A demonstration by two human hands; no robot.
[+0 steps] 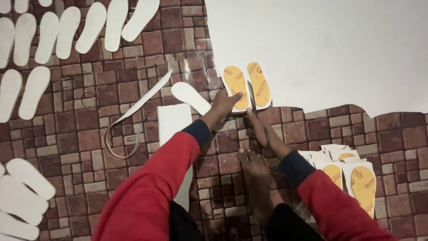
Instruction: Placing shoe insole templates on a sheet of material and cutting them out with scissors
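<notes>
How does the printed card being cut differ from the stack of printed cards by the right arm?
The card being cut is single, held by the left hand, with scissors in the right hand between its two yellow shapes; the stack of printed cards lies untouched, overlapped, on the floor. Both show yellow sole shapes on white.

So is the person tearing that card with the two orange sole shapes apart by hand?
No, the right hand works scissors up between the orange shapes while the left hand steadies the card.
</notes>
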